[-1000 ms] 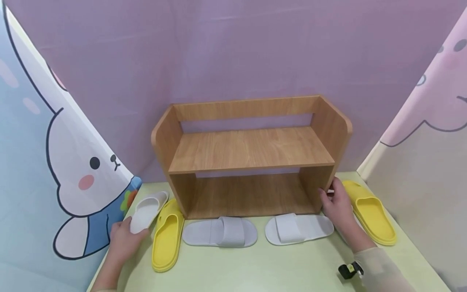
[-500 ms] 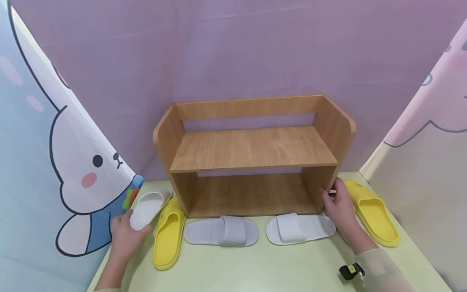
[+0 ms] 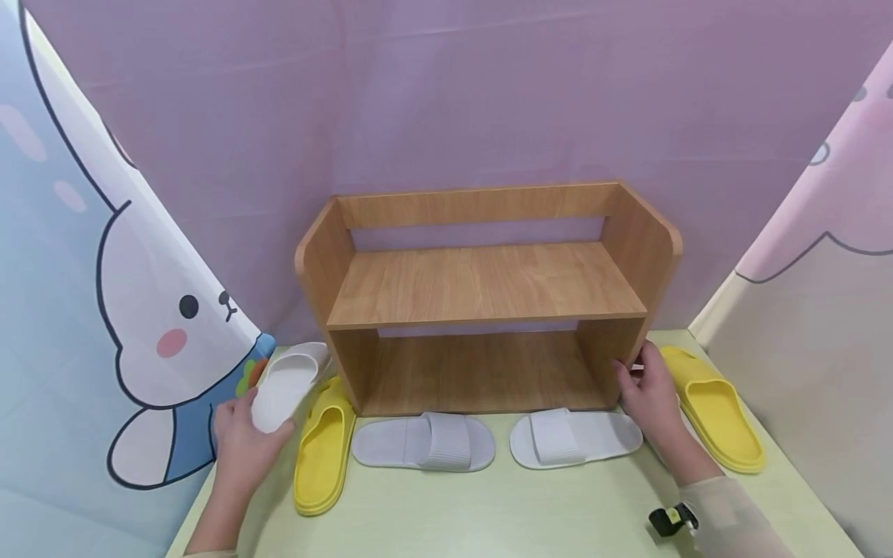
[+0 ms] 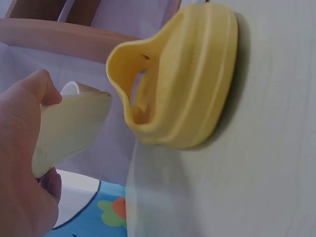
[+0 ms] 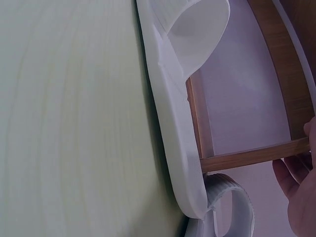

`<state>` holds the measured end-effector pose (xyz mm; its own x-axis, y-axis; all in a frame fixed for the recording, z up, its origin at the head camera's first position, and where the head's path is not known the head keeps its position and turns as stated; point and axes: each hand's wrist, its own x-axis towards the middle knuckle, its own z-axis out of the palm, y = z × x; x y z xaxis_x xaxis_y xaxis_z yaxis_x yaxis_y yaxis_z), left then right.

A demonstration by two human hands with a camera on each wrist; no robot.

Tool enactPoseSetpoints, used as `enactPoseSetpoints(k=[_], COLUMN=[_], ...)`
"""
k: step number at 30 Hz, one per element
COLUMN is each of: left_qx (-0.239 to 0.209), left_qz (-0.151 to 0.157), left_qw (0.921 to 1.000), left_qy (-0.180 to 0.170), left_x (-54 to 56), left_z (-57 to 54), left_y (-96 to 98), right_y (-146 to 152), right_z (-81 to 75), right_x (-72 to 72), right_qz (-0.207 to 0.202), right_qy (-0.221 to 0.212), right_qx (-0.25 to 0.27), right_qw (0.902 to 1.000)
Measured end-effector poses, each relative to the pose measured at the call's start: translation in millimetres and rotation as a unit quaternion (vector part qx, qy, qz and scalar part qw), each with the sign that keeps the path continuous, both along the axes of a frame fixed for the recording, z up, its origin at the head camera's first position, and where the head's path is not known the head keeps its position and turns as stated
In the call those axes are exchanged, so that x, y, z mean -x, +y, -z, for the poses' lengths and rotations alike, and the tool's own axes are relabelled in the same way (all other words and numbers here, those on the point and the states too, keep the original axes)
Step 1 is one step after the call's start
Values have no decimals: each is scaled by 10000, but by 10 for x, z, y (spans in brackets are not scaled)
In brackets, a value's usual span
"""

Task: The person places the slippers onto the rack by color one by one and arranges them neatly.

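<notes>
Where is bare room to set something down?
Both shelves of the brown wooden rack, between its sides; the pale green table before the flat grey slipper and flat white slipper. Crowded: left of rack (yellow plastic clog, left hand gripping white clog) and right (right hand, second yellow clog).

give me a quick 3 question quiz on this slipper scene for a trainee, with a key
1. True or false: the left hand holds a white slipper.
2. What does the right hand grip? a) a yellow slipper b) the shelf c) nothing
3. How many slippers lie along the shelf's front edge?

Key:
1. True
2. b
3. Two: a grey slipper and a white strap slipper
</notes>
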<state>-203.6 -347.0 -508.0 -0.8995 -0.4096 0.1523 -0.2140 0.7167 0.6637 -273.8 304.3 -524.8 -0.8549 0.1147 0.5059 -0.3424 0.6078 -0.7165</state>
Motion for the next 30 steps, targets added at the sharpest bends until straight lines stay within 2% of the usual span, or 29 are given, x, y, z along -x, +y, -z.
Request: enactPoseSetpoints(k=[7,22,30], left_qx=[12,-276,-386], left_qz=[-80,-171,-390], left_qw=[9996,9952,9934], left_qy=[266,925,1003], left_x=[-36,-154,-246], left_z=[-113,-526,-765], left_y=[89,260,342], right_y=[10,20,30], right_z=[0,-16,-19], right_x=[-22,-25,-34], right_qz=[17,4,-16], right_qy=[-20,-58,-181], right_qx=[1,33,86], right_qw=[10000,10000,9998])
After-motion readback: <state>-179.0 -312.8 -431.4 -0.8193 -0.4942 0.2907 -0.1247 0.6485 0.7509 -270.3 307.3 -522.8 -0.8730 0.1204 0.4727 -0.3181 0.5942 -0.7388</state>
